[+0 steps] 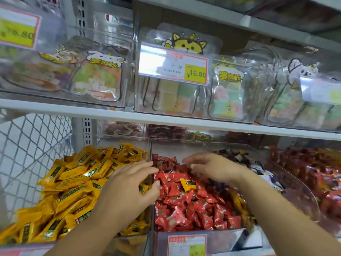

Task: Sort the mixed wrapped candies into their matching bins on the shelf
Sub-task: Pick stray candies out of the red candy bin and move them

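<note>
Both hands are over the red candy bin [227,235], on the lower shelf tier. The task's target is a stray yellow candy [187,184], lying on top of the red candies [184,209] near the middle of that bin. It is the wrong colour there, so it is the obvious next pick.

The left hand [132,182] reaches across the divider on the bin's left side. Its fingers [147,166] are wide and spread and hold nothing, with the tips at or just above the red pile at the bin's left edge. It looks placed to rake or pick along that edge.

The right hand [214,167] hovers over the back half of the bin, just behind the stray. It is motion-blurred; its fingers [197,168] are loosely bent and apart, with no wrapper visible in them. The palm side is hidden, so I am not fully certain.

The yellow candy bin [129,242] touches the red bin's left wall and is heaped with matching yellow candies [70,183]. That is the likely destination, a short move left over the divider. Dark-wrapped candies [232,156] sit in the next bin to the right of the red bin.

Judgement: this is the search or pre-grasp step. The stray is loose on top, so a light pinch should lift it. The risk is dragging red wrappers along or flicking them over the low divider.
</note>
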Available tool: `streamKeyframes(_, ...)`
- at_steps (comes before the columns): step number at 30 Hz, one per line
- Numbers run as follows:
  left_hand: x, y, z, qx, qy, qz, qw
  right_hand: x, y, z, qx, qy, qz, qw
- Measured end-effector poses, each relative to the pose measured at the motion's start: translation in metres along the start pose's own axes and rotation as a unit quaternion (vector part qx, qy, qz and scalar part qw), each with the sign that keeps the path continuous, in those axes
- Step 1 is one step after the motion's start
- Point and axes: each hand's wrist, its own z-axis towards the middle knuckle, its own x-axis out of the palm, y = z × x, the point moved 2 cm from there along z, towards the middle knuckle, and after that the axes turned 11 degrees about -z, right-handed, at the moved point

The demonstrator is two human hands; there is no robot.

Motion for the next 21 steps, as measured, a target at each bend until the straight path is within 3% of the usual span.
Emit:
streamKeyframes(3,0.000,-0.002,0.001,-0.003,0.000,0.004,1.000,0.020,0.008,0.011,-0.008,-0.041,-0.048,0.998)
streamKeyframes(8,0.001,-0.002,0.000,-0.002,0.000,0.010,1.000,0.053,0.011,0.027,-0.014,-0.033,-0.062,0.997)
streamKeyframes(11,0.000,-0.002,-0.001,-0.001,0.000,0.009,1.000,0.052,0.006,0.028,0.000,-0.085,0.015,0.996)
streamKeyframes(15,0.000,-0.003,-0.001,0.001,0.002,0.013,1.000,0.036,0.000,0.018,0.020,-0.098,0.104,0.990)
streamKeyframes(21,0.000,-0.002,0.000,0.004,-0.002,0.009,1.000,0.035,-0.002,0.011,0.032,-0.071,0.059,0.995)
